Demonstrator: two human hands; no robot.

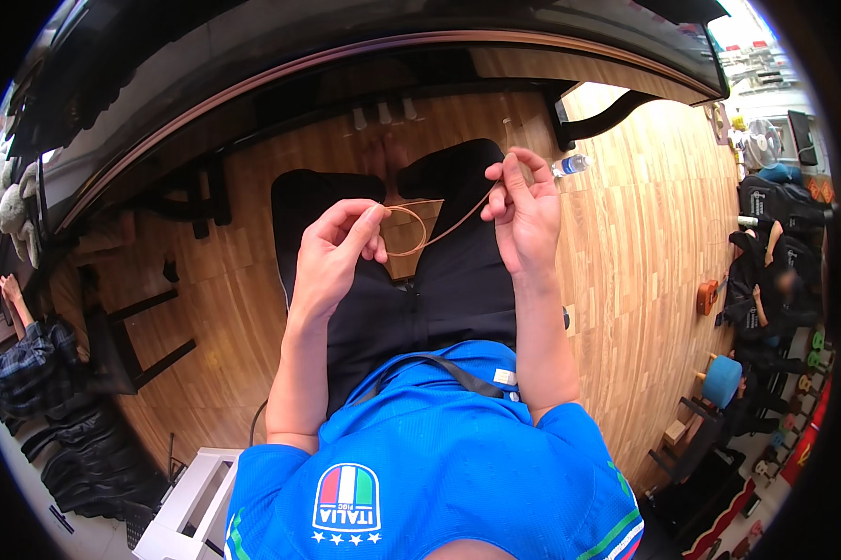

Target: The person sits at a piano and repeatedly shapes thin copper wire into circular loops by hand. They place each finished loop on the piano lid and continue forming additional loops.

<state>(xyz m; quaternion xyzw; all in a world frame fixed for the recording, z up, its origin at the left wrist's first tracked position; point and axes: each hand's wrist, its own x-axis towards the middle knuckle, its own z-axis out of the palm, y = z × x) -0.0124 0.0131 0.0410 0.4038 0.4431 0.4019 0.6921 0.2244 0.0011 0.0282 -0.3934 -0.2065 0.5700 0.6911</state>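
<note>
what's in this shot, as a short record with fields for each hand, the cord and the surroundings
left hand: bare left hand, thumb and fingers pinching the thin tan flexible cord
right hand: bare right hand, fingertips pinching another part of the cord
cord shape: one rounded loop beside the left hand, with a length running up to the right hand
lap: black fabric trousers
floor: light-brown wooden planks
beyond right hand: clear plastic bottle with blue label

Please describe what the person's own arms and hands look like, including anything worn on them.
The left hand and right hand are both bare, with no gloves, rings or wristbands visible. The forearms are uncovered too, coming out of short, bright blue sleeves.
</note>
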